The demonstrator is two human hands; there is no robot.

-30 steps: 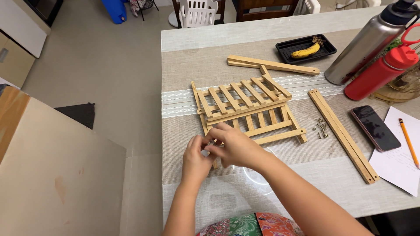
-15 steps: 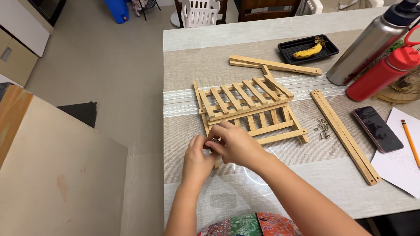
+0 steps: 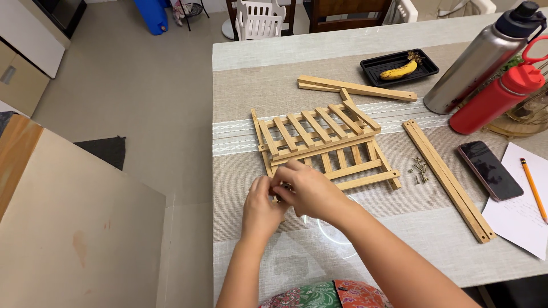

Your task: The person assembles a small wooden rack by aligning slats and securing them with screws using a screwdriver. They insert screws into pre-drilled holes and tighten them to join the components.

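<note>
A slatted wooden rack [image 3: 319, 140] of two stacked frames lies flat in the middle of the table. My left hand [image 3: 260, 202] and my right hand [image 3: 305, 188] meet at its near left corner, fingers pinched together on the frame's end. What the fingertips hold is hidden. A small pile of screws [image 3: 418, 169] lies to the right of the rack.
Two loose pairs of wooden bars lie at the back [image 3: 354, 88] and right [image 3: 448, 178]. A black tray with a banana [image 3: 399, 69], a steel bottle [image 3: 479, 63], a red bottle [image 3: 494, 100], a phone [image 3: 490, 170], paper and a pencil [image 3: 534, 188] stand right.
Both hands stay at the rack's near left corner with only slight finger movement. The view has shifted a little.
</note>
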